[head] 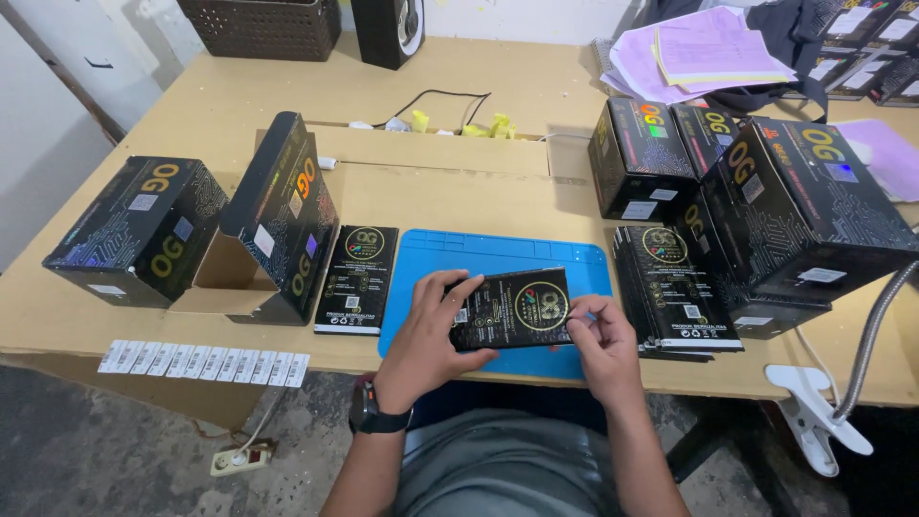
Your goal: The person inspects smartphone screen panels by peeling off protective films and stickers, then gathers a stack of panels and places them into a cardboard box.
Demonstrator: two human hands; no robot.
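Observation:
A flat black packet [517, 308] with gold print is held over the front of a blue work mat [498, 257]. My left hand [428, 335] grips its left end, fingers curled over the top edge. My right hand [598, 337] pinches its right edge between thumb and fingers. A black watch sits on my left wrist. Left of the mat lies a small stack of the same black packets [358, 280]. A taller stack of black packets [675, 287] lies right of the mat.
An open black carton [278, 225] and a closed black carton [134, 230] stand at the left. Several black cartons [766, 191] stand at the right. A strip of white labels [203, 361] lies at the table's front edge. A lamp clamp [814, 412] grips the right edge. Papers, a basket and a speaker sit at the back.

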